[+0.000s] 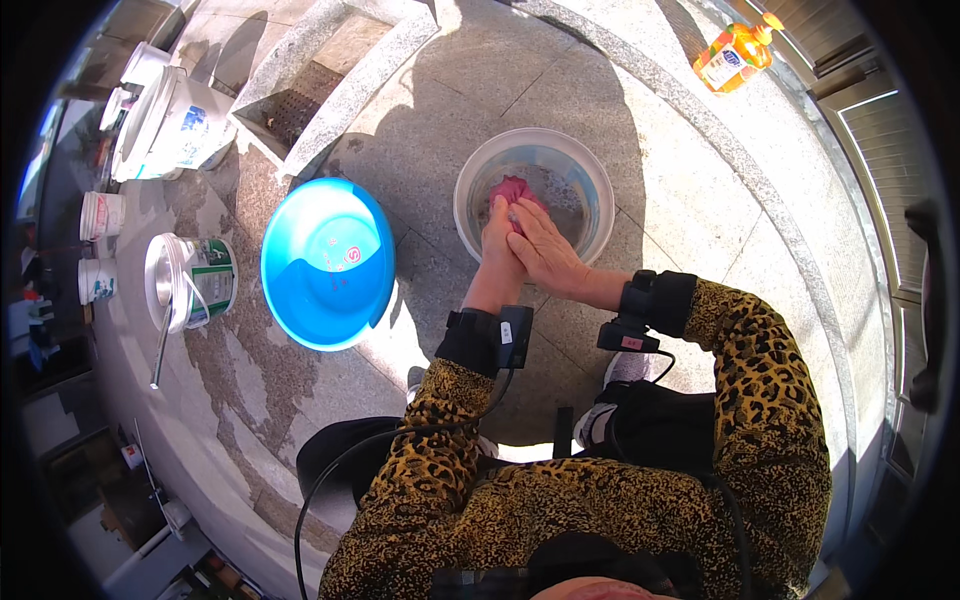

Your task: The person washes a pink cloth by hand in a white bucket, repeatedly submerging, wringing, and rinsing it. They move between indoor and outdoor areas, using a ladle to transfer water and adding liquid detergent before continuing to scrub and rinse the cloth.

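A crumpled pink-red cloth [511, 189] is squeezed between my two hands, over a round pale basin [598, 169] that holds greyish water with suds. My left hand [501, 244] presses the cloth from the left side. From the right, my right hand [546, 249] lies against it, its fingers pointing up and left across the cloth. Part of the cloth is hidden behind my fingers. To the left of the pale basin stands a bright blue plastic basin [330, 262], which bears red printed marks inside.
An orange pump bottle [731, 58] stands on the stone ledge at upper right. A stone-edged drain trough [360, 90] lies at upper left. White plastic buckets [180, 124] line the left side, with a green-labelled pail [214, 281] holding a metal-handled tool. The paving has wet patches.
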Action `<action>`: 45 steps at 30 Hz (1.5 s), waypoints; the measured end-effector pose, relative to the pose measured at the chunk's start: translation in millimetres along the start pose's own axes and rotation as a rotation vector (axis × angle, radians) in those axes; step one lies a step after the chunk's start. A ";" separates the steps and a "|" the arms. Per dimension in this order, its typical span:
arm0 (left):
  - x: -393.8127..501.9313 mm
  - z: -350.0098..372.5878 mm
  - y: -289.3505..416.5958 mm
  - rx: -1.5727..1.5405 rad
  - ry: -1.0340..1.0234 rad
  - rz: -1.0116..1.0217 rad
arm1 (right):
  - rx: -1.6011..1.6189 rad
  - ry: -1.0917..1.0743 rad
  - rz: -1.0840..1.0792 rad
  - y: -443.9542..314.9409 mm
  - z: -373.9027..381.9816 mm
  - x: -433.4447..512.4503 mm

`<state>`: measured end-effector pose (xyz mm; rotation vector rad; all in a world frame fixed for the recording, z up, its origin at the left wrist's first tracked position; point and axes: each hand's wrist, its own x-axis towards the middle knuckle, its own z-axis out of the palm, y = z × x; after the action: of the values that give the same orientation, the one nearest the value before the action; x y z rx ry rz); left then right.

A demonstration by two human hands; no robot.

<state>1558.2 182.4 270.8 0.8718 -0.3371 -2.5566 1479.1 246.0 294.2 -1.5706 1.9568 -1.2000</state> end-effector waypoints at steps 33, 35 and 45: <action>-6.8 9.9 4.6 -0.132 -0.288 0.066 | -0.068 0.044 -0.012 11.8 6.3 0.1; -8.7 9.5 7.4 -0.210 -0.230 -0.006 | 0.078 0.123 -0.007 25.6 11.7 -2.9; -3.7 13.4 3.9 0.147 0.244 0.042 | 0.842 0.060 0.691 45.5 -36.9 34.2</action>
<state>1553.6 181.9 284.4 1.2032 -0.4670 -2.3767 1413.5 229.9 287.3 -0.3965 1.4767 -1.4469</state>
